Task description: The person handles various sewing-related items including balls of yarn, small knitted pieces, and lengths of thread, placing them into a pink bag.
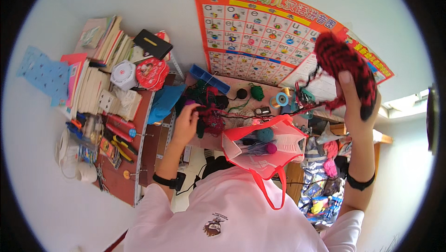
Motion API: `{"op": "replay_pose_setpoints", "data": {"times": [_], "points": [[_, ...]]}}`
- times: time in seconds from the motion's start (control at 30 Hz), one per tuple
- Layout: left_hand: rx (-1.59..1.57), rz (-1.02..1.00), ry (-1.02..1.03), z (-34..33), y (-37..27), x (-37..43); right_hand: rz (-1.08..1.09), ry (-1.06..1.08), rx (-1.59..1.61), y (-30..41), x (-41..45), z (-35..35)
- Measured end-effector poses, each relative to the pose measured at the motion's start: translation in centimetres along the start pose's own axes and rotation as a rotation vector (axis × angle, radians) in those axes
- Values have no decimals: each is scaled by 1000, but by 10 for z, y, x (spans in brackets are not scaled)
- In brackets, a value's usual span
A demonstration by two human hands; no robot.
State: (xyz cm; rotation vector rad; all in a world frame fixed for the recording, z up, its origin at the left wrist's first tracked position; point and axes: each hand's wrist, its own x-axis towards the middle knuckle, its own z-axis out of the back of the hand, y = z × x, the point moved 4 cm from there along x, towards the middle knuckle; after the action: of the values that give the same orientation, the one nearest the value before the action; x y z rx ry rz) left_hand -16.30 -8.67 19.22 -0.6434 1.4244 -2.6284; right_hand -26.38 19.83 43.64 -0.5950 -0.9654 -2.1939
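Observation:
Raised at the right, my right hand point(357, 102) grips a thick red-and-black yarn bundle point(343, 60); I cannot tell whether it is wound or knitted. Strands of red and black yarn point(240, 116) run from it across the table to my left hand point(185, 125), whose fingers are closed on them. Beside the left fingers lies a dark tangle of yarn point(214, 121) with red and green in it. Between my arms stands an opened red-and-white bag point(237, 163), with a teal yarn ball point(265, 135) and a magenta ball point(271, 148) inside.
On the pink table point(198, 143) are a blue tray point(210, 78), a black yarn ball point(241, 94), a green one point(256, 92) and a blue spool point(279, 100). Books point(90, 92), tins and tools crowd the left shelf point(122, 186). A letter chart point(251, 29) hangs behind.

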Motion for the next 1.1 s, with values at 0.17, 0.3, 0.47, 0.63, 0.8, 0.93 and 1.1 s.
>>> {"op": "replay_pose_setpoints", "data": {"times": [0.17, 0.3, 0.47, 0.63, 0.8, 0.93, 1.1], "points": [[-464, 218, -225, 58, -35, 1, -110, -69, 434, 18, 34, -28], [-541, 70, -287, 98, -72, 13, 46, 82, 356, 33, 41, -41], [-635, 40, -263, 127, -137, 28, 54, 167, 185, 44, 38, -62], [-491, -127, -8, 121, -187, 49, -149, 327, 183, 47, 36, -71], [-516, -217, -58, 117, -218, 68, -152, 292, 579, 46, 34, -63], [-777, -183, -98, 115, -217, 78, -286, 257, 850, 36, 24, -59], [-1155, 83, -111, 97, -216, 84, -492, 132, 1265, 24, 12, -54]]}}
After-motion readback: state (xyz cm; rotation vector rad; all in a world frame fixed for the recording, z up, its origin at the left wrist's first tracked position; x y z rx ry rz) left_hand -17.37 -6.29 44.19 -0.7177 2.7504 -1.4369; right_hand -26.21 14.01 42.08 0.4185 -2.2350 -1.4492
